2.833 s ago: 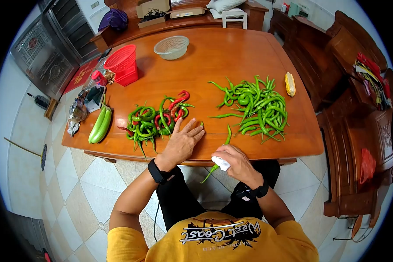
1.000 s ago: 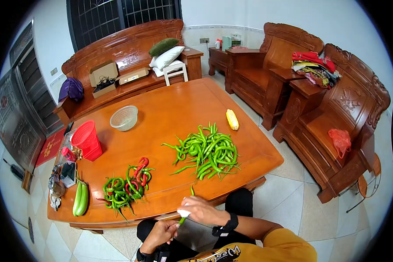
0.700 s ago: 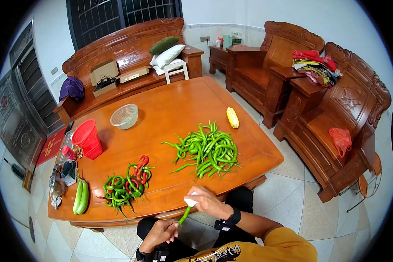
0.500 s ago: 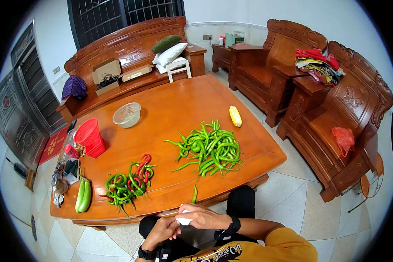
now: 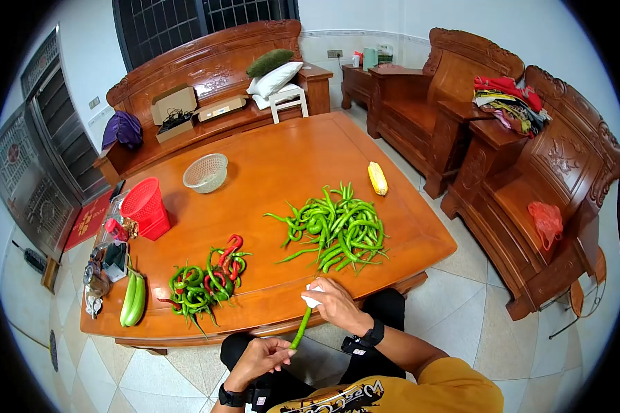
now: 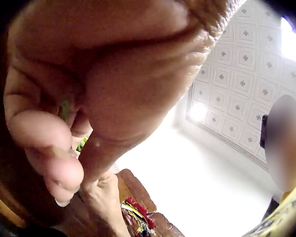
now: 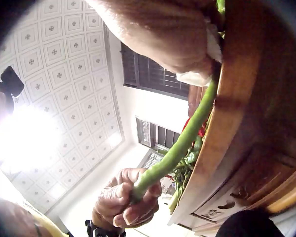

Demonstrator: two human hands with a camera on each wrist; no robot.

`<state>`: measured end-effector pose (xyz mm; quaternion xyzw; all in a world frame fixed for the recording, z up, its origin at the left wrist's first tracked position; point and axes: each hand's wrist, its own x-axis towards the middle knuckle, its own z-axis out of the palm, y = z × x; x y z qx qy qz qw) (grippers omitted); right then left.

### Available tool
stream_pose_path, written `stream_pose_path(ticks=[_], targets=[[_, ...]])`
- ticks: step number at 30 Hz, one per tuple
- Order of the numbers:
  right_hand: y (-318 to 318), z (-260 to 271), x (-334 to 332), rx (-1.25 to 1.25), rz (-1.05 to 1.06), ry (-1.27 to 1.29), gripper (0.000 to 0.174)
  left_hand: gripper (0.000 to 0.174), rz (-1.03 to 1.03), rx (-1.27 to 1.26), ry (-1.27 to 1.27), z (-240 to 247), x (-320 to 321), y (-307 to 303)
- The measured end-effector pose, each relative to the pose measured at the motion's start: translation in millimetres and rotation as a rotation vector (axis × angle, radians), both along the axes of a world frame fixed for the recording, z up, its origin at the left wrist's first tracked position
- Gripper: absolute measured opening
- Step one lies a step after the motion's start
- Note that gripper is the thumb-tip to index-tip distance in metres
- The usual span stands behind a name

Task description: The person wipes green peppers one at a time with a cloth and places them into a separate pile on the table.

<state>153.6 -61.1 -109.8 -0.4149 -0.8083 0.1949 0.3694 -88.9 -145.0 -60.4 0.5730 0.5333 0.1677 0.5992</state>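
A long green chili pepper slants between my two hands, just off the table's front edge. My left hand pinches its lower end between thumb and fingers. Higher up, my right hand grips a white wad of cloth or tissue wrapped against the pepper. In the right wrist view the smooth pepper runs from the left fingertips up to the white wad. Behind the right hand lies a heap of green chili peppers. Further left sits a smaller pile of red and green chili peppers.
On the wooden table stand a red basket and a pale colander. A corn cob lies at the right, light green eggplants at the left. Carved wooden chairs line the right side.
My left hand left the tabletop and took the pepper's end. The right hand, with the wad, met the left half a second ago and has since slid up along the pepper. The head view has turned.
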Motion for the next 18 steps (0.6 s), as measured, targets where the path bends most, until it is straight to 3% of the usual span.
stream_pose_path(ticks=[6,10,14,18], targets=[[-3.7,5.4,-0.9,-0.065,0.049,0.056,0.041,0.024,0.005,0.016,0.058,3.3,2.9,-0.1],[-20.9,13.1,-10.3,-0.121,0.264,0.155,0.041,0.024,0.022,0.028,0.042,5.1,5.9,-1.7],[-40.7,19.4,-29.7,-0.015,0.487,0.274,0.043,0.027,-0.014,0.041,0.018,6.3,9.0,1.0],[-25.7,13.2,-25.1,0.01,0.403,0.208,0.04,0.029,0.041,-0.1,-0.083,-3.1,5.7,-0.1]])
